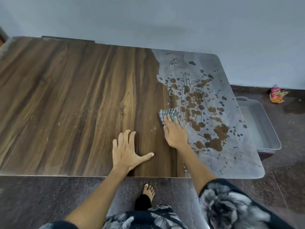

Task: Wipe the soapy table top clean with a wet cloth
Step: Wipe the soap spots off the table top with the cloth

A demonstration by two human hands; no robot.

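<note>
Most of the table top [74,96], everything left of the right hand [175,134], is seen wiped to bare wood; the soapy film [231,100] to its right is left, roughly a quarter. The cloth [170,115] is pressed flat under the right hand's straight fingers at the film's edge, possibly lightly pinched. The left hand [127,151] is spread flat, holding nothing.

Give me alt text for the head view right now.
The right hand presses a striped cloth flat at the edge of the soapy film covering the wooden table top's right end. The left hand rests spread on bare wood; a grey tub sits on the floor beyond.
</note>
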